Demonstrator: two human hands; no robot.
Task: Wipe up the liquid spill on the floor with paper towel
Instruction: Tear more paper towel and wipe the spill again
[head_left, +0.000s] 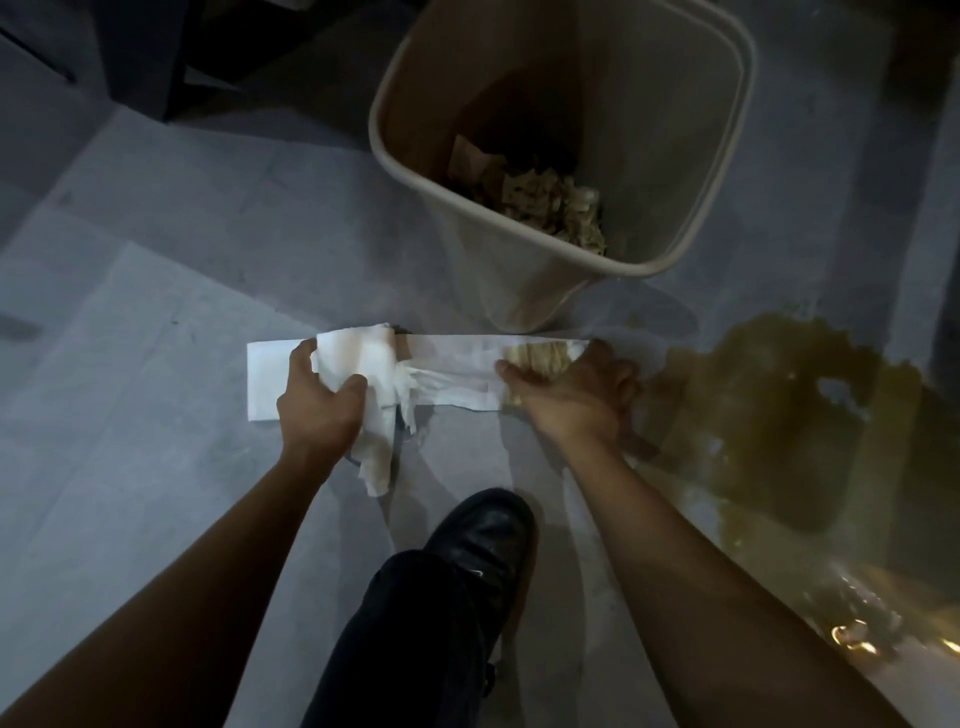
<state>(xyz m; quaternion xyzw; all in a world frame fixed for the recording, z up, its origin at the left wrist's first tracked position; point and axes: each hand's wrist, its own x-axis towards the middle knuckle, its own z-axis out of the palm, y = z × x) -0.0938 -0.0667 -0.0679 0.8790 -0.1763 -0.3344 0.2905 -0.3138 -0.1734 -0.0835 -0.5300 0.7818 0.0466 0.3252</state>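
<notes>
A long white paper towel strip (452, 358) lies across the grey floor in front of me. My left hand (319, 402) grips a bunched, partly stained piece of towel over the strip's left end. My right hand (571, 392) presses the strip's right end, which is soaked yellow-brown, against the floor at the edge of the spill. The brownish liquid spill (779, 410) spreads wide over the floor to the right, running toward the lower right corner.
A beige waste bin (670, 260) stands just beyond the towel, holding several soaked brown towels (550, 208). My black shoe (478, 540) and dark trouser leg are planted below the towel. Dark furniture (140, 57) fills the upper left.
</notes>
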